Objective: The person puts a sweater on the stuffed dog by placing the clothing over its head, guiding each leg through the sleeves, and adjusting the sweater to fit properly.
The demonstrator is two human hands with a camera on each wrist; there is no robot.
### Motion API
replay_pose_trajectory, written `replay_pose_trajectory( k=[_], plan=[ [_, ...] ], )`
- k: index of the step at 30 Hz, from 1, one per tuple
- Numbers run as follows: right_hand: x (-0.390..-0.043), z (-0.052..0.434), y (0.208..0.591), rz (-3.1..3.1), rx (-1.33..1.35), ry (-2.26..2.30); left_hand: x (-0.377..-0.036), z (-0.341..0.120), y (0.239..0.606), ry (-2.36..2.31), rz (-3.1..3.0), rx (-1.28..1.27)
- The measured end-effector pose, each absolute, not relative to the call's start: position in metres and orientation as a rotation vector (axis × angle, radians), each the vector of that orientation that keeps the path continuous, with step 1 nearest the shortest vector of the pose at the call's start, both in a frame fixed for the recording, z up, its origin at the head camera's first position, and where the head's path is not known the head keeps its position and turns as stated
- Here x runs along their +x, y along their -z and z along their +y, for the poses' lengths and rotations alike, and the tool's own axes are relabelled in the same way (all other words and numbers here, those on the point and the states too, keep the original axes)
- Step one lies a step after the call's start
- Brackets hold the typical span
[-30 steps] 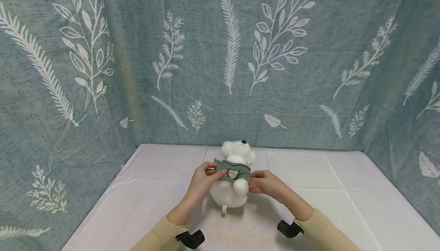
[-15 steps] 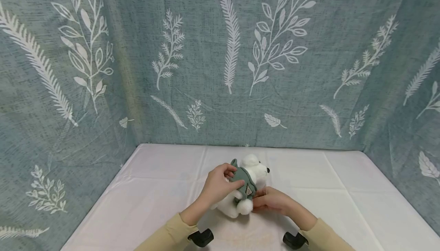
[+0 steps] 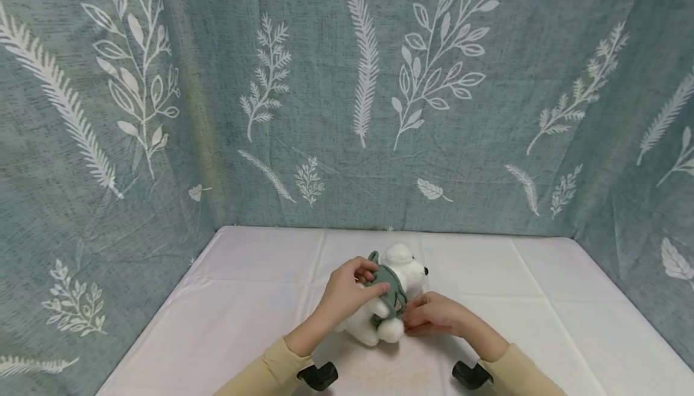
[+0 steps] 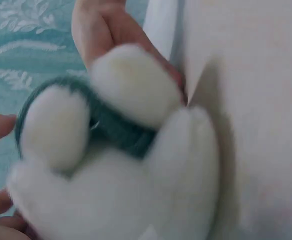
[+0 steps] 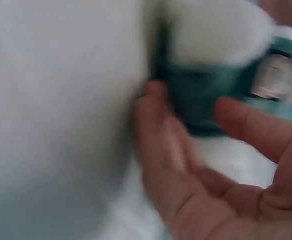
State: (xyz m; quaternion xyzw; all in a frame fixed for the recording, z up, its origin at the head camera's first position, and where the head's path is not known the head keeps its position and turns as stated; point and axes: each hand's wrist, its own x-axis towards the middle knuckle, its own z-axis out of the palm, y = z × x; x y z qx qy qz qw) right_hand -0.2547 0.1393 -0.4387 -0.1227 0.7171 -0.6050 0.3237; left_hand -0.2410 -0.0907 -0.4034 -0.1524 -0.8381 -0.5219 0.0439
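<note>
Fingers [image 3: 362, 273] of the left hand [image 3: 347, 293] curl over the back of a white teddy bear [image 3: 391, 299] and pinch its green sweater [image 3: 391, 284]. On the other side, the right hand [image 3: 434, 317] has its fingers and thumb on the sweater's lower edge, just by the bear's round white paw. The right wrist view is blurry, but it shows the thumb and fingers set a little apart with green cloth between them. The bear lies on its side in the middle of a table with a white cloth [image 3: 542, 323], nose pointing to the person's right. The sweater has a small badge [image 5: 273, 77] on it. Behind the table hangs a blue-green curtain with white leaves [image 3: 217, 113]. Both sleeves are pale yellow.
</note>
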Motion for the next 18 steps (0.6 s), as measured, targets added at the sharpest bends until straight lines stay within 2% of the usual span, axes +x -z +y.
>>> replay_pose_trajectory(
  k=[6,9,13,18],
  plan=[
    [-0.243,0.14,0.397,2.337,-0.302,1.405,-0.267,-0.115,0.409,1.671,-2.497,-0.368],
    [-0.235,0.131,0.383,2.409,-0.3,1.371,-0.278,-0.125,0.419,1.736,-2.606,-0.466],
    [-0.228,0.116,0.381,2.444,-0.325,1.35,-0.283,-0.129,0.429,1.857,-2.682,-0.648],
    [-0.227,0.105,0.389,2.522,-0.234,1.35,-0.282,-0.131,0.428,1.855,-2.717,-0.711]
  ],
)
